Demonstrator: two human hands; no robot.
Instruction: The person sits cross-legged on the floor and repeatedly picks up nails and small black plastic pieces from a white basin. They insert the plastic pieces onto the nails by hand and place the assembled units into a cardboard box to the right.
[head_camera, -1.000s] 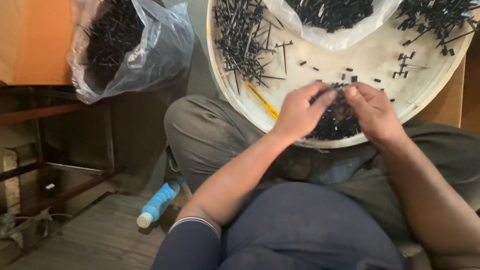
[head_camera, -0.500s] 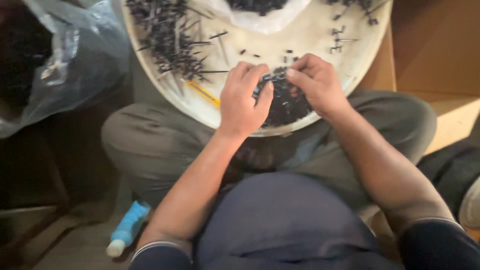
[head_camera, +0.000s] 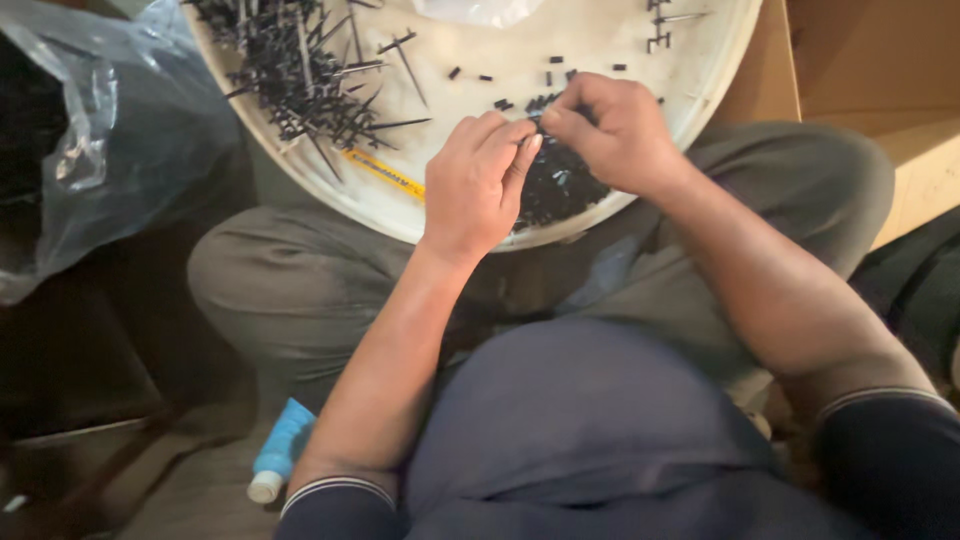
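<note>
Head view, left hand (head_camera: 480, 185): curled over near rim of tray, thumb and forefinger pinched together at tips on a small black part (head_camera: 533, 128); grip itself partly hidden.
Head view, right hand (head_camera: 615, 130): fingers bunched and closed on same small black part, fingertips met against those of left hand.
Small black part: held between both hands just above heap of short black pieces (head_camera: 560, 185); exact shape too small to tell.
Handling, judged: light, stiff, likely slippery for its smallness; best pinched at the ends by fingertips, easily dropped into heap.
Round white tray (head_camera: 700, 90): rested across lap, over grey trousers (head_camera: 300, 290).
Long black pins (head_camera: 300, 70): tangled pile at far left of tray, well apart from hands.
Yellow stick (head_camera: 385, 172): lay on tray, just left of left hand.
Clear plastic bag (head_camera: 90, 140): beside tray, dark contents.
Blue tube with white cap (head_camera: 280, 450): on floor, near left elbow.
</note>
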